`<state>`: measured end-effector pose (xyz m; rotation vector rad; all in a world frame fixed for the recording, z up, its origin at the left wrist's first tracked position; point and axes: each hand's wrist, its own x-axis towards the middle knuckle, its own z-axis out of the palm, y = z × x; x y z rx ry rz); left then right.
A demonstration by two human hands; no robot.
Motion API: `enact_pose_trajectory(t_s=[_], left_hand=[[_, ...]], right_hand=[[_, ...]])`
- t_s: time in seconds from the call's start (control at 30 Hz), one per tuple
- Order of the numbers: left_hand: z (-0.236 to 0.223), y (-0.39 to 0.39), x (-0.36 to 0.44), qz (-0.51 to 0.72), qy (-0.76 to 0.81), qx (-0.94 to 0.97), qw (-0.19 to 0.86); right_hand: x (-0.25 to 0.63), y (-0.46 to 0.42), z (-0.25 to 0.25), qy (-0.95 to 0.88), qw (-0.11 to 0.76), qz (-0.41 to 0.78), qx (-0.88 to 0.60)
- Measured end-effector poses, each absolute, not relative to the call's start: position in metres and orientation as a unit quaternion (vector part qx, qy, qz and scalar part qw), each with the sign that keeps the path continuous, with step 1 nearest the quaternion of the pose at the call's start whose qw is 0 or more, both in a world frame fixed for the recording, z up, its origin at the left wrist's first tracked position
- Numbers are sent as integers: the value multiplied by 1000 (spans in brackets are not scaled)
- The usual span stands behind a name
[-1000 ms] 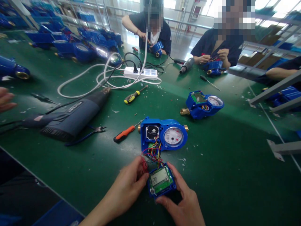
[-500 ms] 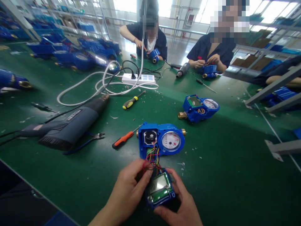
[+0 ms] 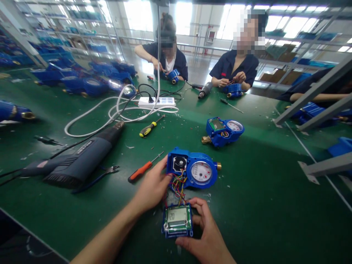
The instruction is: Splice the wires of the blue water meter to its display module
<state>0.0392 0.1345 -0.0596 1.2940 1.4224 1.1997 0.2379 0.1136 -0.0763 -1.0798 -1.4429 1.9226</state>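
A blue water meter (image 3: pixel 202 172) lies on the green bench, its square housing uncovered and a round white dial at its right. My left hand (image 3: pixel 155 185) grips the left side of that housing, with the fingertips partly hidden behind it. Colored wires (image 3: pixel 179 185) run from the housing down to a display module (image 3: pixel 176 220) in a blue frame, whose screen shows digits. My right hand (image 3: pixel 205 229) is closed around the module's right side, fingers above and thumb at the lower edge.
An orange screwdriver (image 3: pixel 140 172), pliers (image 3: pixel 96 179) and a heat gun (image 3: pixel 85 157) lie left. Beyond are a yellow screwdriver (image 3: pixel 147 129), a power strip (image 3: pixel 156 102) and a second meter (image 3: pixel 224 132). Two co-workers sit opposite. A metal bracket (image 3: pixel 324 168) stands right.
My left hand has moved from the wires beside the module up to the meter's housing. The module, still in my right hand, has turned straighter and moved slightly left; its screen now shows digits.
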Motion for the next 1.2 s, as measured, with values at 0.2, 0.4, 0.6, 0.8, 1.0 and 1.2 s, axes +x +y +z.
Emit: enact_pose_trajectory(t_s=[0.2,0.4,0.6,0.8,1.0,1.2], left_hand=[[-53,168,71,445,466,572,507],[-49,150,67,421,432,549,579],[-67,83,60,399,577,486,521],[-74,51,91,407,567,432,571],[-79,64,102,401,545,368,638],[-70,77,104,346,569,380,641]], right_hand=[[248,106,-82,-487,268,707,-436],[269,98,-83,-533,340,601,-489],[281,93,-86,-498,346,627,-489],[277,95,-77,-449,351,668,-478],[278,95,-75,-464,350,646,-495],[280,94,-78,-474,344,641,-496]])
